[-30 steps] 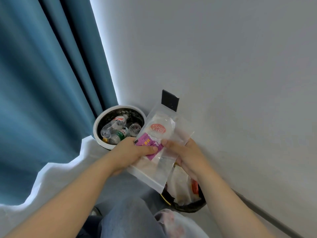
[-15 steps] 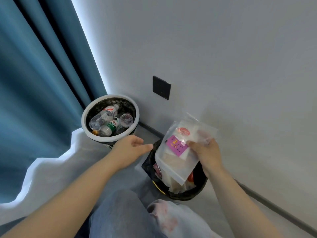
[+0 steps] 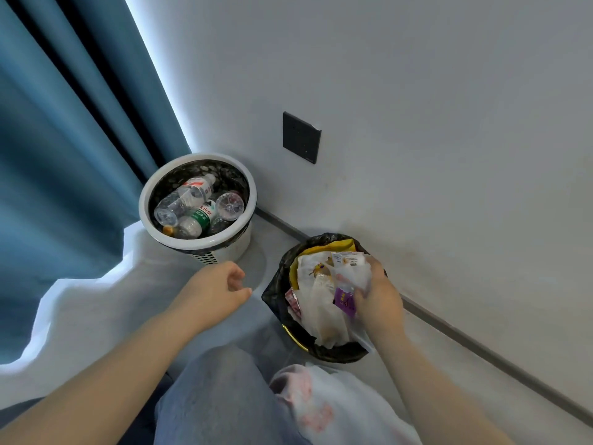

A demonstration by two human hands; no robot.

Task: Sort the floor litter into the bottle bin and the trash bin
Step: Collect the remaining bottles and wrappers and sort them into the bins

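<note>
Two bins: bottle bin (image 3: 145, 202) upper left, trash bin (image 3: 275, 292) centre.
Right hand (image 3: 380, 300) fingers clamp a wrapper (image 3: 345, 298) over it; left hand (image 3: 218, 287) loosely curled, empty.

Both our bare arms reach forward.
Our left grip (image 3: 221, 287) hangs toward nine o'clock, fingers loosely curled, holding nothing; our right grip (image 3: 380, 300), toward three o'clock, points down, fingers curled round a clear packet (image 3: 344, 299).

Right hand (image 3: 378, 300) has pushed the wrapper (image 3: 345, 298) down into the trash bin (image 3: 272, 297).
</note>
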